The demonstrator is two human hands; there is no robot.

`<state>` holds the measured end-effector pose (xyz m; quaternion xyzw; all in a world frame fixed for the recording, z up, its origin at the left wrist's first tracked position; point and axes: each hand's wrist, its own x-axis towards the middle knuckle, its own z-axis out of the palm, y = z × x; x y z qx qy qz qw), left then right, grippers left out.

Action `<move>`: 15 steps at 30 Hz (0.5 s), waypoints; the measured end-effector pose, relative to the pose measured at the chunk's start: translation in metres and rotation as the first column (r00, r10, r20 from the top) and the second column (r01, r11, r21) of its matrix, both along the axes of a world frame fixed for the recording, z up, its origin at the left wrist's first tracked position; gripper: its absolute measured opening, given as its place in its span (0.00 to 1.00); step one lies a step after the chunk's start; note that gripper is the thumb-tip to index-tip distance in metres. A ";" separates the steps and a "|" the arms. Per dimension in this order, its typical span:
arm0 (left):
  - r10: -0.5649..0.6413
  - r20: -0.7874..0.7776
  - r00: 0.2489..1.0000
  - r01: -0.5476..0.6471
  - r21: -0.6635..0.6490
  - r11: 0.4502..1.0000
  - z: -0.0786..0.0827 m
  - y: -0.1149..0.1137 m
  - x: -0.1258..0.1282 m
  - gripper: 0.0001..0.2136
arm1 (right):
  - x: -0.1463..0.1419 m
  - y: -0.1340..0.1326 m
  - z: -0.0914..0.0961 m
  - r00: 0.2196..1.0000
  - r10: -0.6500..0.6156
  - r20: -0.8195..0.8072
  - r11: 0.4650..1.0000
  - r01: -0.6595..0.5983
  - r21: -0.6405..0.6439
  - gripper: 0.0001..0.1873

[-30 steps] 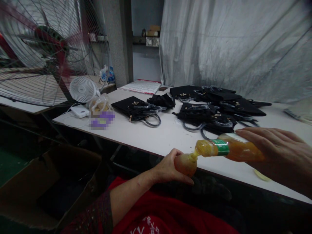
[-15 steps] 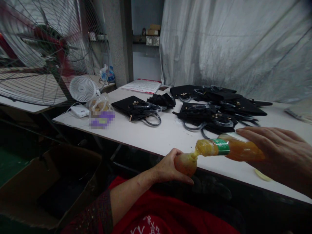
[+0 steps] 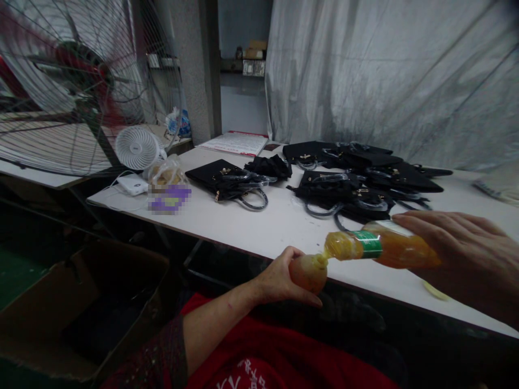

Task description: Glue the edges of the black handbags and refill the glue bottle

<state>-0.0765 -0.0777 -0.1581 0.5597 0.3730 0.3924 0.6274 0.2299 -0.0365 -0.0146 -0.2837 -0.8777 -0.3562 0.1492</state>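
Note:
My left hand (image 3: pixel 284 278) is wrapped round a small rounded bottle (image 3: pixel 308 273) with orange-yellow contents, its mouth tipped up toward the right. In my right hand (image 3: pixel 466 248) is a larger clear plastic bottle (image 3: pixel 401 246) of amber liquid with a green label, held almost level. The two bottle mouths meet, and yellow liquid shows where they touch. Both bottles are over the front edge of the white table (image 3: pixel 239 229). Under my right forearm a pale yellow round piece (image 3: pixel 436 290) lies on the table, partly covered.
Black handbags (image 3: pixel 357 183) with plastic-wrapped handles cover the table's back right, and another black bag (image 3: pixel 223 181) lies left of them. A small white fan (image 3: pixel 138 147), a power bank (image 3: pixel 132 184) and a large caged fan (image 3: pixel 89 81) are at left. Below sits an open cardboard box (image 3: pixel 36 324).
Both hands and bottles hold nearly the same position, mouth to mouth. The level in the small bottle shows no clear difference.

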 end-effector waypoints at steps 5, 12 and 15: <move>0.003 0.005 1.000 -0.003 0.001 1.000 0.001 0.000 0.000 0.41 | -0.002 -0.003 0.003 0.999 0.015 0.031 0.999 -0.016 0.040 0.20; -0.013 0.025 1.000 0.014 -0.016 1.000 0.002 -0.001 -0.001 0.41 | -0.005 -0.003 0.004 0.998 0.029 0.048 0.998 -0.032 0.062 0.19; -0.014 0.022 1.000 0.014 -0.007 1.000 0.001 0.000 -0.001 0.41 | -0.005 -0.004 0.003 0.999 0.019 0.048 0.998 -0.022 0.060 0.20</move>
